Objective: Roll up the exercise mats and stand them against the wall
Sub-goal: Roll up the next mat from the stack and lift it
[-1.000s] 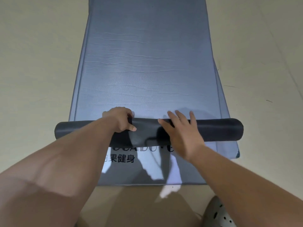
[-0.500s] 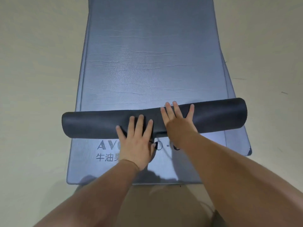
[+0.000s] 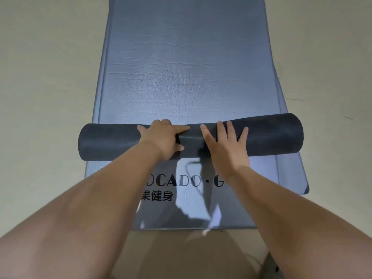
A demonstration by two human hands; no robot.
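A blue-grey exercise mat (image 3: 187, 63) lies flat on the floor and runs away from me. Its near end is wound into a dark roll (image 3: 271, 135) lying across the mat. A second mat (image 3: 289, 178) with black lettering lies flat underneath and shows in front of the roll. My left hand (image 3: 161, 137) curls over the roll's middle, fingers wrapped over the far side and thumb on the near side. My right hand (image 3: 225, 141) lies flat on the roll just to the right, fingers spread.
Pale beige floor (image 3: 44, 87) spreads on both sides of the mats. A dark edge of footwear (image 3: 271, 266) shows at the bottom right, beside my legs.
The roll has grown thicker and moved farther along the mat. My left hand went from flat on the roll to curled around it. More lettering on the lower mat shows.
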